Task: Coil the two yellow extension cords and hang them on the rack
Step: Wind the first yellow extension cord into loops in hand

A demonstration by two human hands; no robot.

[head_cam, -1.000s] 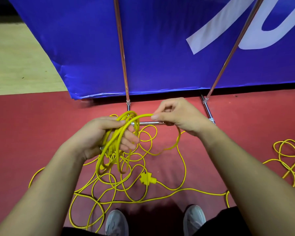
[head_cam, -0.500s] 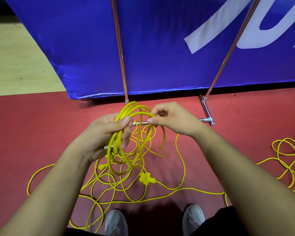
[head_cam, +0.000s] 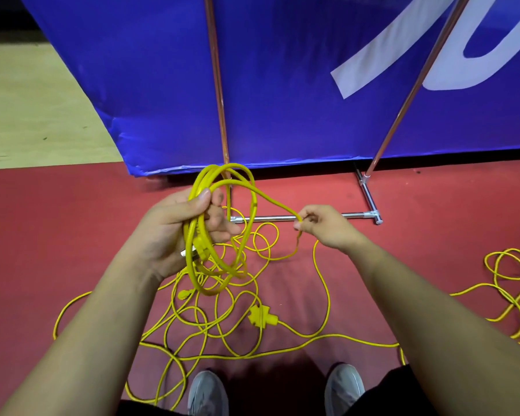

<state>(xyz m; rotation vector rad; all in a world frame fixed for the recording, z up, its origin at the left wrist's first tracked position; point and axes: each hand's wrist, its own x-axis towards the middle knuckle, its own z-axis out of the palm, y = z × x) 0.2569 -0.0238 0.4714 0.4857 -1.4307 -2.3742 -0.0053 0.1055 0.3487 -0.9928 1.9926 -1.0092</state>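
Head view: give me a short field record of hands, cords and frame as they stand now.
left hand: grips a coil of several loops, held upright
right hand: pinches the loose cord just off the coil, to its right
loose cord: tangled on the red floor below the hands, plug among it
far heap: more yellow cord on the floor at the right edge
metal frame: behind the hands, before the blue banner
progress: nothing hung yet

Looks like an indoor sports hall or event venue. There is red floor covering (head_cam: 57, 235) underfoot and pale wooden boards (head_cam: 27, 115) at upper left. A big blue banner (head_cam: 282, 85) with white lettering stands behind a chrome tube frame (head_cam: 294, 218).
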